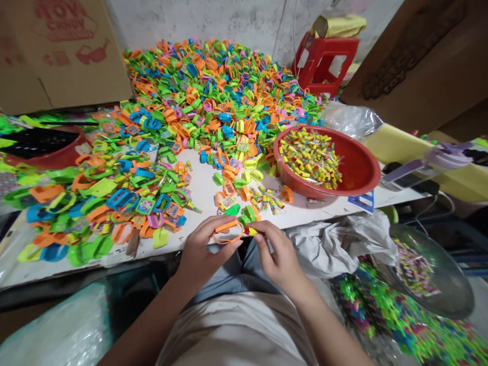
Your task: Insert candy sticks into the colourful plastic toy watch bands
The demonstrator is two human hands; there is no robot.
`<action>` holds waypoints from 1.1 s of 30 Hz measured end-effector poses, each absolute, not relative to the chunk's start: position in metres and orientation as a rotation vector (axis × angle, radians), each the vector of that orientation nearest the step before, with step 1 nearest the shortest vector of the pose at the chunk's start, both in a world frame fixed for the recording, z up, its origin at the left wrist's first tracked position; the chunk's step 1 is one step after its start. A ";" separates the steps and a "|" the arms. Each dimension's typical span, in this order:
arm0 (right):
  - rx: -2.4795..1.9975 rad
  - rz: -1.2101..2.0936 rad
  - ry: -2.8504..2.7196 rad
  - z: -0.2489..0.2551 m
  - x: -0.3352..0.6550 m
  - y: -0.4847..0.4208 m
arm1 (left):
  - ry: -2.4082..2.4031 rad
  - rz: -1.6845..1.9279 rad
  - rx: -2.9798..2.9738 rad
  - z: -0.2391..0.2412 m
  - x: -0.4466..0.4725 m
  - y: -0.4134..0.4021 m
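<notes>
My left hand [204, 247] grips an orange toy watch [227, 232] by its looped strap, just off the front edge of the table. Close by on its right, my right hand [275, 250] pinches a small yellow and red wrapped candy [250, 231] between thumb and fingers, its tip pointing at the watch loop. Beyond the hands, loose wrapped candies [268, 199] lie on the white table [198, 175] beside several orange and green toy watches [229, 202]. A red basin [358, 165] holding many yellow wrapped candies stands to the right.
A large heap of coloured toy watches [213, 96] covers the table's back; another pile [125, 198] spreads left. A red stool [324, 63] and a cardboard box [64, 56] stand behind. Crumpled white plastic [343, 244] and a clear bowl [453, 284] sit at lower right.
</notes>
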State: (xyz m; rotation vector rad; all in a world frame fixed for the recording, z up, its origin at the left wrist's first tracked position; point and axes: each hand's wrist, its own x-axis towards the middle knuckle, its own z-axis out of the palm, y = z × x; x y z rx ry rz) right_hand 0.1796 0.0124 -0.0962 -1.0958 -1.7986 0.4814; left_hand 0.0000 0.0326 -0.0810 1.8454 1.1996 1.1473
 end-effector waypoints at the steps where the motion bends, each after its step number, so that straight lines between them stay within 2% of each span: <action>1: -1.129 0.406 -1.863 -0.096 0.179 0.012 | 1.215 1.140 1.823 -0.083 0.000 0.032; 10: -1.444 -0.054 -2.304 -0.099 0.174 0.015 | 1.316 0.858 1.512 -0.105 0.000 0.034; 17: -1.325 0.017 -2.314 -0.124 0.166 0.018 | 1.323 0.681 1.566 -0.100 -0.009 0.034; 20: -1.300 -0.047 -2.216 -0.130 0.166 0.026 | 1.519 0.797 1.640 -0.085 -0.033 0.043; 27: -1.370 -0.027 -2.088 -0.146 0.188 0.045 | 2.352 1.465 1.811 -0.030 -0.164 0.100; 29: -1.368 0.010 -2.107 -0.151 0.191 0.046 | 2.451 1.474 1.747 -0.023 -0.198 0.121; 33: -1.390 0.098 -2.105 -0.160 0.193 0.045 | 2.564 1.208 1.653 -0.021 -0.226 0.135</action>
